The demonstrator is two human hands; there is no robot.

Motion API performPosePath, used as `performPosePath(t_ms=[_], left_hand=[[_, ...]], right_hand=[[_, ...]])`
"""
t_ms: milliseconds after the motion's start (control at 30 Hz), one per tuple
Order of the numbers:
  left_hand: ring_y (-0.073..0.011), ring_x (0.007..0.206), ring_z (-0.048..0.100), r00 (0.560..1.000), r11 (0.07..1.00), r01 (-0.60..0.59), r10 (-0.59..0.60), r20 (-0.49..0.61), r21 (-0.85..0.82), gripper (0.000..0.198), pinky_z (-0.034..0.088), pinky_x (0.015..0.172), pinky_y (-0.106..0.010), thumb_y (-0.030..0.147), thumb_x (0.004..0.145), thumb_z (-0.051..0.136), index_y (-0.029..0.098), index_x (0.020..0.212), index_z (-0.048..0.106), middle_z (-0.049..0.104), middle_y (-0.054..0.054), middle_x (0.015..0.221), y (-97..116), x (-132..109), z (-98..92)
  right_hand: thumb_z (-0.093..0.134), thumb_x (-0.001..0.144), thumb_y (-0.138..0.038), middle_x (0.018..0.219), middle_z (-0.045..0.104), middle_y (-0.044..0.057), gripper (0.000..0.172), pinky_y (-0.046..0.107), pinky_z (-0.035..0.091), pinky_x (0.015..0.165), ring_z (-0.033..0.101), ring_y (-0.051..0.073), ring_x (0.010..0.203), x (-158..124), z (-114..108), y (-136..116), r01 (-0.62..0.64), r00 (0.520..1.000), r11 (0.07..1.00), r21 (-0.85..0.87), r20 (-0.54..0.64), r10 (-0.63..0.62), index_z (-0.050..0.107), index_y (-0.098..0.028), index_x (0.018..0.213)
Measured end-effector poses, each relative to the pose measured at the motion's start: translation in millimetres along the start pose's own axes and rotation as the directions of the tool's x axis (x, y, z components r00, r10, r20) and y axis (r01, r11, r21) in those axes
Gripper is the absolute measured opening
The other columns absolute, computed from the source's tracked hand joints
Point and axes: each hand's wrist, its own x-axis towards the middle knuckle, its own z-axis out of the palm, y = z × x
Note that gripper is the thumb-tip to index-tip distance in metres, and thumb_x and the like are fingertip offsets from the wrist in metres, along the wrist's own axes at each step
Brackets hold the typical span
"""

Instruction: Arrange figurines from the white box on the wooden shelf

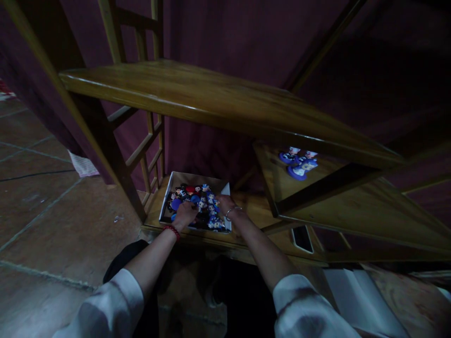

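A shallow cardboard box [199, 177] with white sides stands on the low wooden shelf, holding several small toy figurines [213, 206] in blue, white, red and black. My left hand [186, 214], with a red bead bracelet at its wrist, reaches into the box's front left part. Its fingers are curled together among the figurines; what they grip is hidden. At the right wall of the box is my right hand [226, 204], wearing a thin metal bracelet. Its fingers are bent inward beside the blue-and-white figurines, and the fingertips are too dark to make out.
Above the box runs a thick wooden shelf board [197, 91]. More figurines [299, 164] with purple-blue bases rest on a raised shelf at right. A dark flat device with a pale edge [302, 238] lies on the lower shelf. Wooden lattice [151, 141] and a dark red curtain [211, 37] stand behind.
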Motion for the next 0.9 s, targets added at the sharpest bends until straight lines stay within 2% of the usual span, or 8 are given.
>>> performPosePath(t_ms=[167, 367, 467, 767, 900], left_hand=[[-0.0135, 0.061, 0.063, 1.0, 0.995, 0.029, -0.03, -0.007, -0.091, 0.019, 0.046, 0.05, -0.018, 0.024, 0.077, 0.041, 0.011, 0.085, 0.053, 0.066, -0.009, 0.083, -2, -3, -5.8], [-0.0131, 0.059, 0.063, 0.999, 0.992, 0.041, -0.042, -0.005, -0.122, 0.017, 0.047, 0.05, -0.018, 0.023, 0.077, 0.04, 0.011, 0.08, 0.052, 0.066, -0.009, 0.081, 0, -6, -8.9], [-0.0128, 0.058, 0.063, 0.999, 0.991, 0.045, -0.045, -0.002, -0.125, 0.016, 0.047, 0.05, -0.018, 0.023, 0.077, 0.041, 0.011, 0.077, 0.052, 0.066, -0.009, 0.078, 0, -6, -8.7], [-0.0109, 0.056, 0.062, 0.999, 0.984, 0.045, -0.045, 0.004, -0.17, 0.015, 0.047, 0.049, -0.017, 0.023, 0.077, 0.042, 0.012, 0.077, 0.051, 0.065, -0.007, 0.077, -2, -5, -9.4], [-0.011, 0.058, 0.062, 0.999, 0.984, 0.048, -0.049, -0.003, -0.172, 0.016, 0.047, 0.049, -0.017, 0.024, 0.078, 0.041, 0.011, 0.08, 0.051, 0.065, -0.007, 0.079, -3, -2, -8.7]], right_hand=[[0.043, 0.069, -0.002, 0.095, 0.062, 0.01, 0.035, 0.024, 0.041, 0.075, 0.055, 0.018, 0.088, -10, 6, -1, 0.031, 0.999, 0.997, -0.065, -0.007, -0.031, 0.062, -0.016, 0.094], [0.044, 0.073, -0.007, 0.096, 0.061, 0.005, 0.028, 0.023, 0.038, 0.081, 0.05, 0.016, 0.093, -20, 15, -1, 0.126, 0.975, 0.992, 0.012, -0.184, -0.121, 0.065, -0.018, 0.088], [0.047, 0.074, -0.011, 0.093, 0.062, 0.005, 0.024, 0.024, 0.037, 0.082, 0.051, 0.016, 0.089, -21, 18, -2, 0.139, 0.968, 0.99, 0.017, -0.214, -0.132, 0.065, -0.018, 0.087], [0.047, 0.077, -0.019, 0.092, 0.061, 0.004, 0.02, 0.025, 0.037, 0.079, 0.05, 0.016, 0.09, -25, 18, -8, 0.115, 0.968, 0.993, 0.031, -0.228, -0.105, 0.066, -0.021, 0.08], [0.05, 0.076, -0.027, 0.086, 0.063, 0.002, 0.018, 0.027, 0.036, 0.081, 0.054, 0.015, 0.085, -31, 14, -21, 0.213, 0.975, 0.976, 0.048, -0.074, -0.209, 0.065, -0.022, 0.083]])
